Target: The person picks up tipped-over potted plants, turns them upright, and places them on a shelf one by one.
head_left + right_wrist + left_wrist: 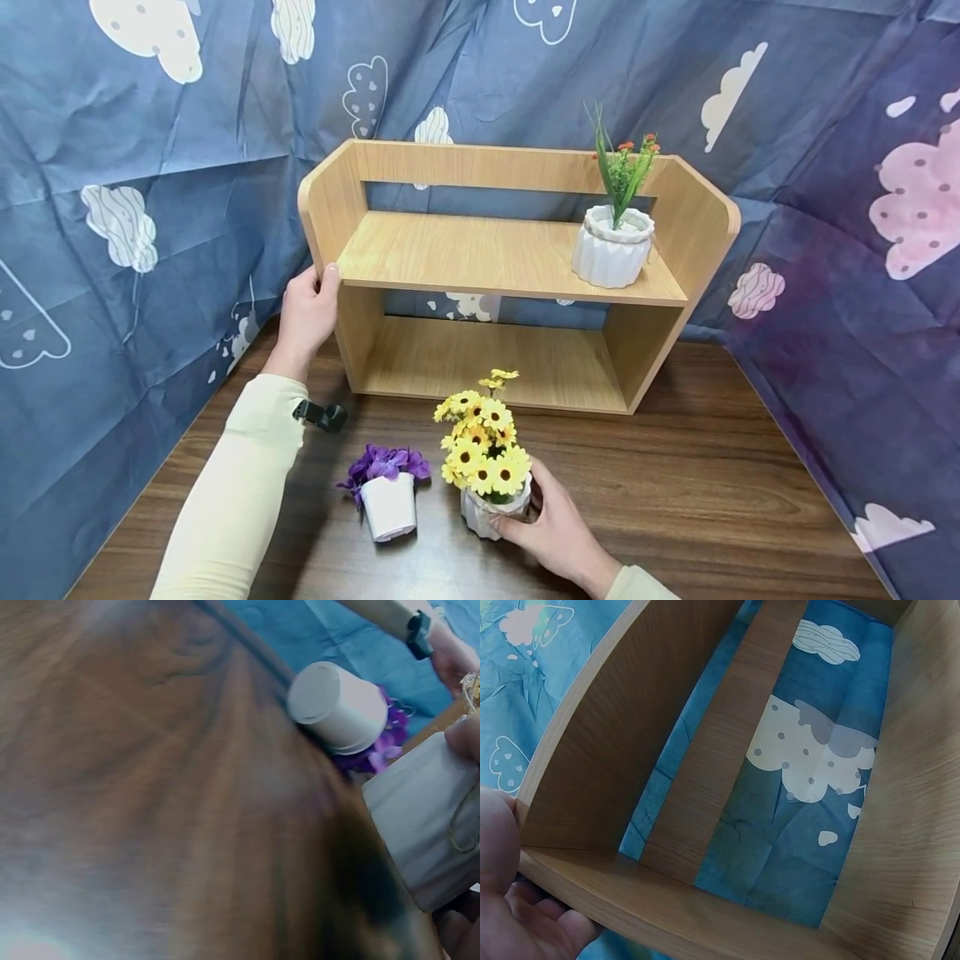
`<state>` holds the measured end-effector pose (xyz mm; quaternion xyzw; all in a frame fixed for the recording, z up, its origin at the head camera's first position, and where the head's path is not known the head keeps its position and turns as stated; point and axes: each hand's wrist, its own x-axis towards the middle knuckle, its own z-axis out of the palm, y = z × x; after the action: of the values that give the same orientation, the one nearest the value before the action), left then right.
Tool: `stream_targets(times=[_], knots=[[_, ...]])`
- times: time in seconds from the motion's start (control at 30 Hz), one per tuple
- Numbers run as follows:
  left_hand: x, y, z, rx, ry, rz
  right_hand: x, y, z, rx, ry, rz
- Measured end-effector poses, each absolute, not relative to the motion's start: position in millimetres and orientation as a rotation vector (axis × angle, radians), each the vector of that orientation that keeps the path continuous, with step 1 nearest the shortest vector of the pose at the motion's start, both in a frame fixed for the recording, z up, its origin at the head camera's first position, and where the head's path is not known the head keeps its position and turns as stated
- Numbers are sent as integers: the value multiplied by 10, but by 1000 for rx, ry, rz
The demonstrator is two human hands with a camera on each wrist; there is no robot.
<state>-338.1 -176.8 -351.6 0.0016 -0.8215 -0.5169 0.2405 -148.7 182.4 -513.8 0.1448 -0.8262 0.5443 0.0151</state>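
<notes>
A two-tier wooden shelf [465, 250] stands on the table. My left hand [309, 312] grips the front edge of its left side panel, thumb at the upper board; the left wrist view shows the fingers [547, 922] curled at the panel's edge. In front of the shelf, my right hand [551, 525] holds a ribbed white pot [480, 512] of yellow daisy-like flowers [483, 437] from its right side. The right wrist view shows that pot [424, 817] with twine on it. Left of it, a smaller white pot [390, 507] with purple flowers [386, 462] lies tipped over.
On the upper board's right end stands a white pot [611, 250] with green leaves and small red flowers. Dark wood tabletop [720, 500] extends around the shelf. A blue cloud-patterned cloth [225, 183] hangs behind and at both sides.
</notes>
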Motion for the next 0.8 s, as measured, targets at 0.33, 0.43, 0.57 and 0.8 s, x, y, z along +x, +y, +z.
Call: stream_targets(times=[0.33,0.43,0.57,0.8], knots=[[-3386,-1763,-3492,9,-2259,-1434,-1659,1958,-4706,401,-2622,1417],[-3393,-1764,-3495,4,-2252,-1430,-1713,2000,-4575,402,-2620,1365],[-3397,-1764,-3496,-2,-2248,-1432,-1766,2034,-4403,398,-2615,1303],[-3388,-1774,-3513,10,-2256,-1427,-1860,2028,-4043,425,-2590,1241]])
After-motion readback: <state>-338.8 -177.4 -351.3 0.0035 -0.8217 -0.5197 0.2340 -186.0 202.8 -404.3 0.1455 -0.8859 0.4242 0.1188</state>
